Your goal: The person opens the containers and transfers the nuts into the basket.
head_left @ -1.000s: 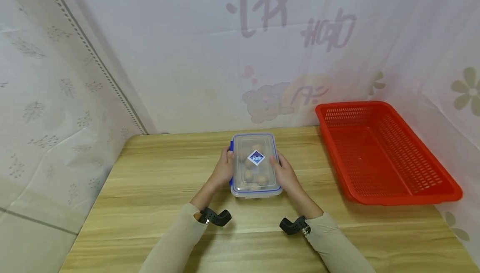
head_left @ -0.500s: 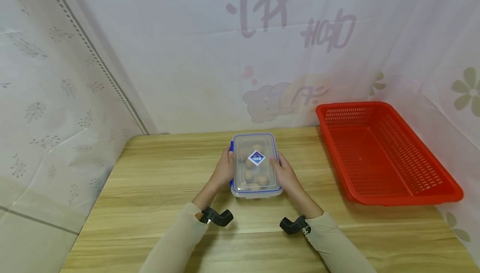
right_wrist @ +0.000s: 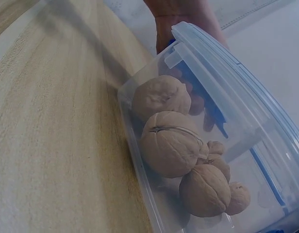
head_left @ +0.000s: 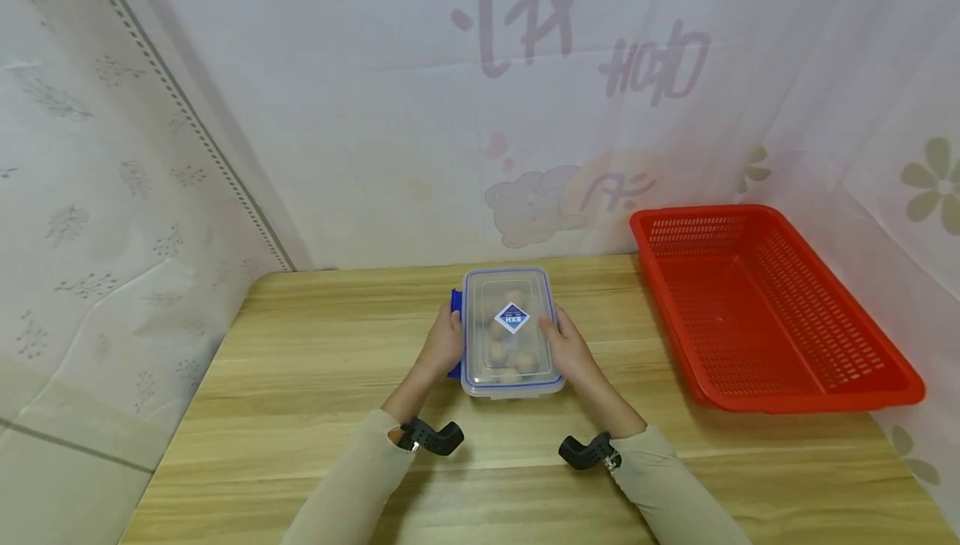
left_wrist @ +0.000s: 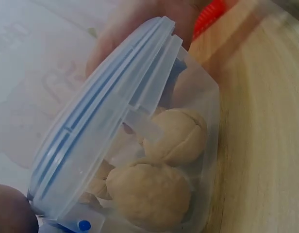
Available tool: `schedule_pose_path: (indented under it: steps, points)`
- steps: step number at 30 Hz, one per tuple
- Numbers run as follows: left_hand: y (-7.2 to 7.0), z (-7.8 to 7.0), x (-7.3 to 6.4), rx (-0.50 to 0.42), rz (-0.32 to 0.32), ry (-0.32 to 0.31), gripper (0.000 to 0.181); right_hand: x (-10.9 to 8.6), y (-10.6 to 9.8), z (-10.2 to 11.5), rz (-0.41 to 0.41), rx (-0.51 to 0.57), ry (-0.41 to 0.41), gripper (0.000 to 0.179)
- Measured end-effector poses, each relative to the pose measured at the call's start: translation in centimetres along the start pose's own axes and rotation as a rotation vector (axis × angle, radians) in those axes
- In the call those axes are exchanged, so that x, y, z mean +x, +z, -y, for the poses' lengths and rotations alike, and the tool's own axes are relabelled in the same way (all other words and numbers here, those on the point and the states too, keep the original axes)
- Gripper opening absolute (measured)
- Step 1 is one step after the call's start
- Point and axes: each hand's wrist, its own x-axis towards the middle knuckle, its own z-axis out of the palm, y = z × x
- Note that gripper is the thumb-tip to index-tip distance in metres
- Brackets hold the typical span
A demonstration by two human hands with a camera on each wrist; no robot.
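A clear plastic food container with a blue-lined lid and a diamond-shaped sticker rests on the wooden table. Walnuts show through its wall in the right wrist view, and more walnuts in the left wrist view. On the container's left side, a blue latch stands out from the lid's edge, with my left hand gripping there and the thumb near it. My right hand holds the opposite side, its thumb on the lid's edge. Most fingers are hidden by the container in the head view.
A red plastic basket with slatted walls sits at the table's right side. Patterned curtain cloth hangs behind the wooden table and along both sides.
The blue latch on the left side has swung outward from the container, and my left hand has shifted slightly left with it. My right hand keeps its hold.
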Motion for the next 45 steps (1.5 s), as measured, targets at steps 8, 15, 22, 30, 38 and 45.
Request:
schedule_pose_path:
  steps: [8, 15, 22, 30, 38, 45]
  points:
    - [-0.4, 0.8, 0.0, -0.020, 0.043, 0.019, 0.039, -0.2, -0.1, -0.1, 0.014, -0.016, -0.023, 0.055]
    - [-0.6, 1.4, 0.0, -0.057, 0.094, 0.004, 0.047, 0.0, -0.2, -0.2, 0.022, -0.019, -0.006, 0.057]
    - [-0.8, 1.4, 0.0, -0.063, 0.107, 0.051, 0.049, 0.0, -0.1, -0.2, 0.024, -0.020, -0.018, 0.056]
    - [-0.7, 1.5, 0.1, -0.064, 0.099, 0.043, 0.049, -0.1, -0.2, 0.0, 0.015, -0.027, -0.020, 0.056]
    - [-1.2, 1.3, 0.5, -0.039, 0.061, 0.053, 0.043, 0.4, -0.9, 0.3, 0.081, -0.063, -0.004, 0.060]
    - [-3.0, 0.2, 0.2, -0.103, 0.096, 0.004, 0.048, 0.7, -2.5, 1.2, 0.024, -0.202, -0.051, 0.063]
